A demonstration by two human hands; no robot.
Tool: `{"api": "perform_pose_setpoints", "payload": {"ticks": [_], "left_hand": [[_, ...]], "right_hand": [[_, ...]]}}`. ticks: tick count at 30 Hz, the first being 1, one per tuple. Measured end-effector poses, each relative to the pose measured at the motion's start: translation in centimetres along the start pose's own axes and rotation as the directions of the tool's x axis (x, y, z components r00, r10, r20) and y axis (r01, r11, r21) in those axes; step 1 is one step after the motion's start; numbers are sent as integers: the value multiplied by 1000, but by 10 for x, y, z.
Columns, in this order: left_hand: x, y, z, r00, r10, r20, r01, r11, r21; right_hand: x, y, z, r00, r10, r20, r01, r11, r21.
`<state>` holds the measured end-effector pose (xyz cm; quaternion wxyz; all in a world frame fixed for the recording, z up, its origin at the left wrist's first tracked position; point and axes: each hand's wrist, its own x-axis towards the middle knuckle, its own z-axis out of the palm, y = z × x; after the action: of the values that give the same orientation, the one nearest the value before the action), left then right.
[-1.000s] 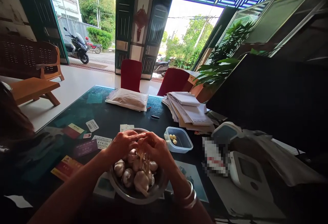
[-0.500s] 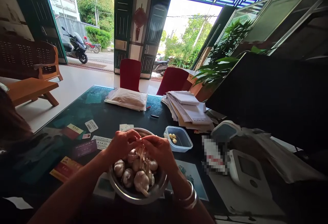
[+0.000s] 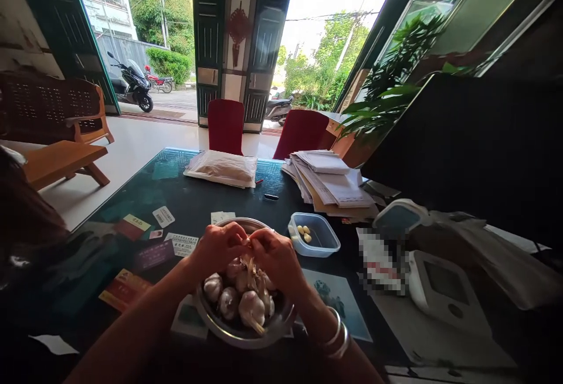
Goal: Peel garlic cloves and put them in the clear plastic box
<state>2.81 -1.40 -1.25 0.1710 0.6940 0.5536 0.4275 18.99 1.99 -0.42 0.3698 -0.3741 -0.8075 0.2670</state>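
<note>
My left hand and my right hand meet over the far side of a metal bowl. Thumbs and fingertips of both are pinched together on a small garlic clove, mostly hidden by the fingers. Below them, several whole garlic bulbs with papery skins and dry stalks fill the bowl. To the right of the bowl stands a clear plastic container, with several peeled garlic cloves at its left side. Two silver bangles circle my right wrist.
Cards lie left of the bowl. Toward the back are a wrapped packet and a stack of papers. A white device and a dark monitor stand on the right. Red chairs are beyond the desk.
The view has shifted slightly, so the desk and bowl appear a little further right. Both hands stay together over the bowl, their fingers still pinched.
</note>
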Motion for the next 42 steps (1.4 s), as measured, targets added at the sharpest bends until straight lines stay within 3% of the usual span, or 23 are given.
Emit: {"api": "perform_pose_setpoints", "payload": {"ticks": [10,19,25,27,29,33,36,42], "left_hand": [[2,2,-4,999,14,30,-12,999,-48],[1,-2,-6,999,-32,-43,22,976,-219],[4,-6,-7,1000,-25,16,27,994,-108],[4,-8,-5,999,-28,41,33,993,-114],[4,-9,-4,997,-33,63,40,992,-117],[4,-7,-3,997,-39,73,44,997,-71],[4,-5,-4,998,-21,61,23,999,-37],[3,-5,-4,998,13,58,-12,1000,-11]], "right_hand": [[0,1,-5,999,25,20,-25,1000,1],[8,9,-19,990,108,-91,-132,938,-320],[8,16,-14,974,160,163,-47,839,-542],[7,16,-12,971,125,202,-6,864,-504],[6,15,-12,983,74,167,-1,915,-403],[4,8,-11,998,37,55,-33,997,-76],[2,4,-8,997,45,62,-51,994,102],[0,3,-4,995,85,50,-93,980,175]]}}
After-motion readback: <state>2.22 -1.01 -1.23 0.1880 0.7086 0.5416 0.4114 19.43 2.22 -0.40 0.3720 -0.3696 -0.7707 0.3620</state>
